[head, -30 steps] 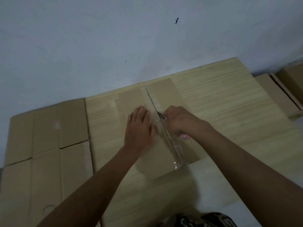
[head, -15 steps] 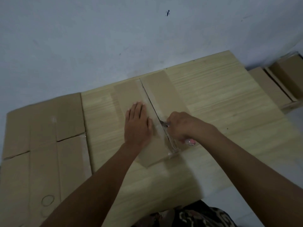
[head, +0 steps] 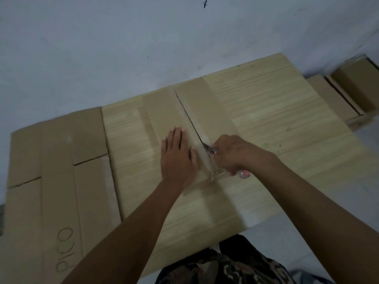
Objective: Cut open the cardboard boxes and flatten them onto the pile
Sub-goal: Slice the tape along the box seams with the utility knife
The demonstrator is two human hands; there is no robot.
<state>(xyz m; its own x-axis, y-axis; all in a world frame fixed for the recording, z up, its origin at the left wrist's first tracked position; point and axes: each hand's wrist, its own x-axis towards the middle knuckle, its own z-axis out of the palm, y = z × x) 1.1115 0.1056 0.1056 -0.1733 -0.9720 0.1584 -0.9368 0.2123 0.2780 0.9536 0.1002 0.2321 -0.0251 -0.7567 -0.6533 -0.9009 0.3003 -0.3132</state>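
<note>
A small brown cardboard box (head: 162, 111) sits on a pale wooden table (head: 276, 128), its taped top seam running toward me. The far part of the seam is slit open. My left hand (head: 177, 156) lies flat with straight fingers on the box's left flap. My right hand (head: 231, 153) grips a cutter (head: 244, 173) with a pink handle end; its blade is in the seam near the box's near end. A pile of flattened cardboard (head: 55, 181) lies to the left of the table.
More brown boxes (head: 356, 89) stand at the far right beside the table. A grey wall (head: 143, 37) rises right behind the table. My patterned clothing (head: 221, 269) shows at the bottom edge.
My right hand has drawn the cutter along the seam toward me, and the open slit behind it has grown longer. My left hand has stayed pressed on the left flap.
</note>
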